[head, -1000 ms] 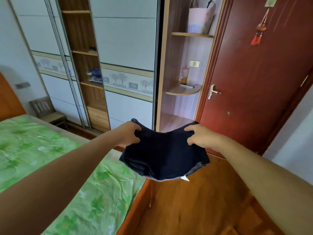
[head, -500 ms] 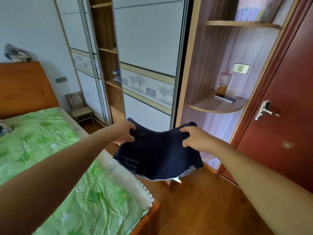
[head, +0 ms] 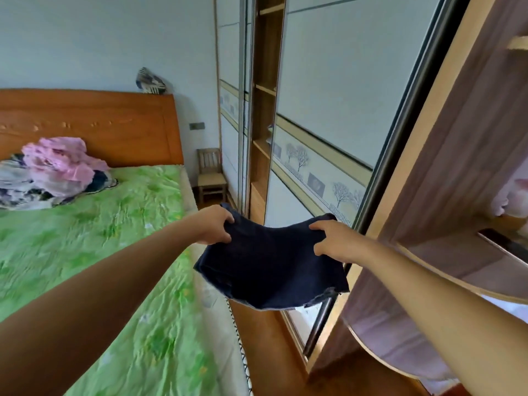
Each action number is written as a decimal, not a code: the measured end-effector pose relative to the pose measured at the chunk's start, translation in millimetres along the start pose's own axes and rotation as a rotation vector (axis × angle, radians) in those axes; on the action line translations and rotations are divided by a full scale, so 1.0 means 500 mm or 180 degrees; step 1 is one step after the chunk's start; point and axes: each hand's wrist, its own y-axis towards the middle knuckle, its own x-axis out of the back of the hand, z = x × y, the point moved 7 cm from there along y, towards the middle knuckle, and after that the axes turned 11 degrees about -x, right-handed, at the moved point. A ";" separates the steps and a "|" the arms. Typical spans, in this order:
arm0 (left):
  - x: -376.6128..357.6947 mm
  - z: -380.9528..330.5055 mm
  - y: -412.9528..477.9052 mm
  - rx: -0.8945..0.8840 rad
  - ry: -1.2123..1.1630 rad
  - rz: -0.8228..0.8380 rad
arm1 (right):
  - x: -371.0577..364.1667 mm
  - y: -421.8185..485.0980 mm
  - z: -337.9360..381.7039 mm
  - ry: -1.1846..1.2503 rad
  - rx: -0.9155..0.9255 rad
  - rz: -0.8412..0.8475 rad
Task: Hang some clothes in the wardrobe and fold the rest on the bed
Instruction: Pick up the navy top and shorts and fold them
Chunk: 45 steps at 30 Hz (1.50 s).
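Note:
I hold a pair of dark blue denim shorts (head: pixel 271 267) spread by the waistband in front of me. My left hand (head: pixel 214 224) grips its left corner and my right hand (head: pixel 331 238) grips its right corner. The shorts hang over the gap between the bed (head: pixel 100 252), with its green sheet, and the wardrobe (head: pixel 328 110) with sliding white doors. A heap of pink and patterned clothes (head: pixel 54 170) lies on the bed near the wooden headboard (head: pixel 114 127).
A small wooden chair (head: pixel 211 175) stands between the bed and the wardrobe. Open wooden shelves (head: pixel 264 124) sit between the sliding doors. A curved corner shelf unit (head: pixel 457 195) is close on my right. Wooden floor (head: pixel 271 352) runs beside the bed.
My view has swung left, away from the red door towards the bed head; the clothes heap and headboard have come into sight. Both hands keep the same hold on the shorts.

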 end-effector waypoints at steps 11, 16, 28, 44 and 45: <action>0.121 0.134 0.238 0.0597 -0.0141 -0.0342 | 0.137 0.335 0.152 -0.0117 0.0668 -0.0005; 0.139 0.193 0.248 0.0985 -0.0149 -0.0496 | 0.134 0.428 0.228 -0.0204 0.1024 0.0003; 0.220 0.462 0.438 0.1216 -0.0091 -0.0606 | 0.084 0.789 0.453 -0.0390 0.1381 0.0007; 0.505 0.955 0.830 0.1540 -0.0217 -0.0708 | 0.181 1.366 0.908 -0.0312 0.1489 0.0169; 0.523 0.975 0.851 0.1565 -0.0228 -0.0730 | 0.189 1.390 0.930 -0.0285 0.1518 0.0179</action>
